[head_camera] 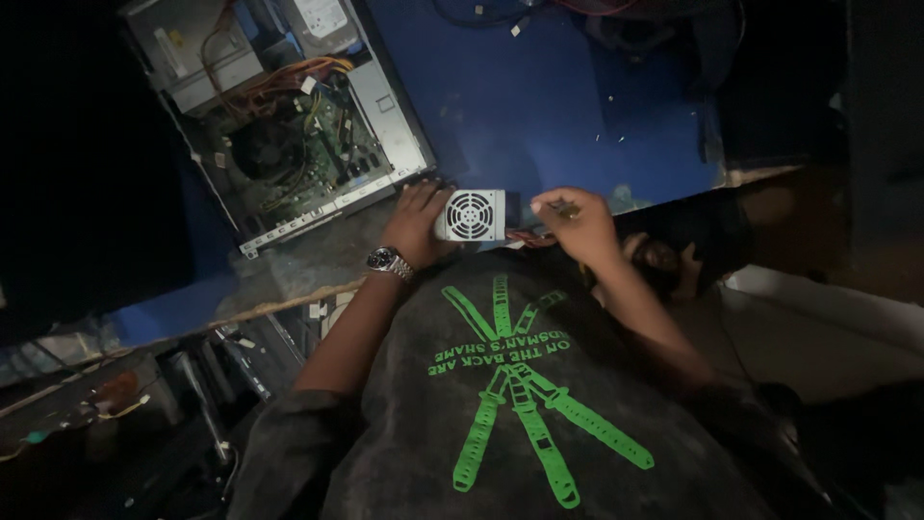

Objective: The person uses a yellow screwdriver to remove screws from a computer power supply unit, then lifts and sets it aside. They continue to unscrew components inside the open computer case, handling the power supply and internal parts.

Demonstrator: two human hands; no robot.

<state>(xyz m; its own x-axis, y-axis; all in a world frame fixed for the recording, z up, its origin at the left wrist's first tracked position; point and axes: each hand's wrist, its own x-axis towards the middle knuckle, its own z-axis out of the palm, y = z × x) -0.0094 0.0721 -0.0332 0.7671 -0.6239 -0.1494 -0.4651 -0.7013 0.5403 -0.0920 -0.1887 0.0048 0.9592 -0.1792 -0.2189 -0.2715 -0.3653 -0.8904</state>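
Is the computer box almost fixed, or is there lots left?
Done: the computer case lies open on the blue table, side panel off, and a small grey fan unit is outside it. In hand: the left hand steadies that unit while the right hand pinches something small beside it. Left: the case remains open, cables loose.

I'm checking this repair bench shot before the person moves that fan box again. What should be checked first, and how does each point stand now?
1. Left hand has hold of the grey fan box: ok, fingers wrap its left side.
2. Right hand has a firm grip: cannot tell; it pinches something small and dark beside the box.
3. Box rests on the blue table: cannot tell; it sits at the near edge.
4. Open computer case lies flat with its inside exposed: ok.
5. Cables by the box hang free: cannot tell, too dark.
6. Light on the work: not ok, dim.
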